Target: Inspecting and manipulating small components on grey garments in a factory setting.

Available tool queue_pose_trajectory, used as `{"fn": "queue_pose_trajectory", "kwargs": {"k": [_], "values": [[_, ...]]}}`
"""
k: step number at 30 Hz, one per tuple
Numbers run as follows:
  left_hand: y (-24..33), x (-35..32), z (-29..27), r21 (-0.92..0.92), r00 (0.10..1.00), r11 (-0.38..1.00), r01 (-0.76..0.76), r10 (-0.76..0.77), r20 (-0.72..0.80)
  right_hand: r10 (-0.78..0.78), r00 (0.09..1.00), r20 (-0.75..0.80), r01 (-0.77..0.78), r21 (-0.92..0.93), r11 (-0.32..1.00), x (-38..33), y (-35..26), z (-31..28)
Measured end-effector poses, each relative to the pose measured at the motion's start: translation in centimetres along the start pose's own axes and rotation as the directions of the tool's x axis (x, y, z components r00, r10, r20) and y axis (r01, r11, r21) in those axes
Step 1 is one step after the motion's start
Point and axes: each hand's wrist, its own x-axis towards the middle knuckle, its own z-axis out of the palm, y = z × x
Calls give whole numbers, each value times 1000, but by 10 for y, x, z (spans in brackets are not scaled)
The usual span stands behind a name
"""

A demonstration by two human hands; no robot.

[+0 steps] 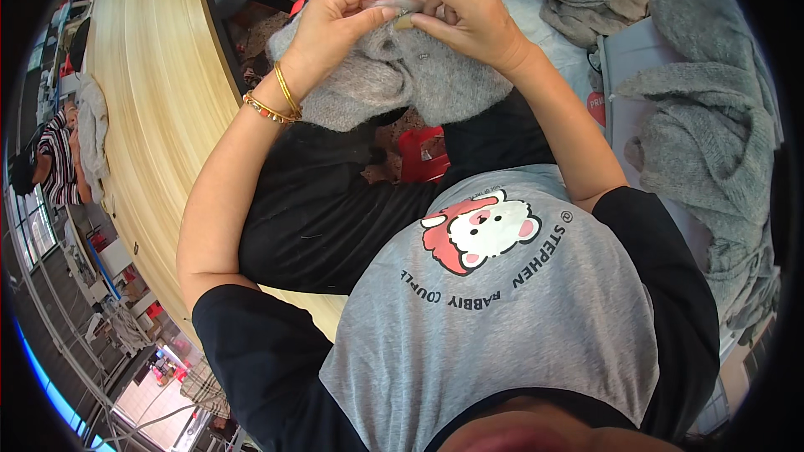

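Note:
A fuzzy grey knitted garment [394, 75] lies bunched on my lap, under both hands. My left hand [335, 21], with gold bangles on its wrist, pinches a small clear plastic piece [400, 7] above the knit. My right hand [465, 8] meets it from the right, fingers closed on the same small piece and on a little tan tag just below it. The fingertips of both hands touch over the garment's upper part.
A long pale wooden tabletop [146, 92] curves along my left. More grey knitted garments [712, 142] are heaped on my right and at the top. A red plastic stool [421, 155] shows below the garment. Another person in a striped top [59, 159] sits at the far left.

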Motion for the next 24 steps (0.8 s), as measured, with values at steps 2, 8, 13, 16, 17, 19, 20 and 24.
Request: {"fn": "queue_pose_trajectory", "kwargs": {"k": [2,8,13,16,17,19,20,24], "values": [[6,-1,-1,-25,999,998,53,-53,-9,58,996,-61,-56,45,997,4,-10,-4],[-1,4,-3,-345,976,915,209,-217,15,127,988,-88,-135,-98,986,-10,4,4],[9,2,7,-469,985,870,154,-174,3,292,954,-72,-261,282,923,-17,7,14],[9,-1,6,-446,979,881,157,-199,-50,512,858,49,-465,498,732,-18,-4,19],[7,-1,6,-445,980,882,153,-193,-45,510,859,54,-467,494,734,-18,-4,20],[3,-1,3,-450,982,881,147,-186,-43,538,836,106,-512,500,698,-19,-3,21],[3,-1,0,-426,974,885,188,-224,-35,536,837,111,-514,495,701,-19,-3,20],[4,-1,0,-425,969,881,209,-244,-29,578,811,89,-486,652,582,-17,-10,14]]}}
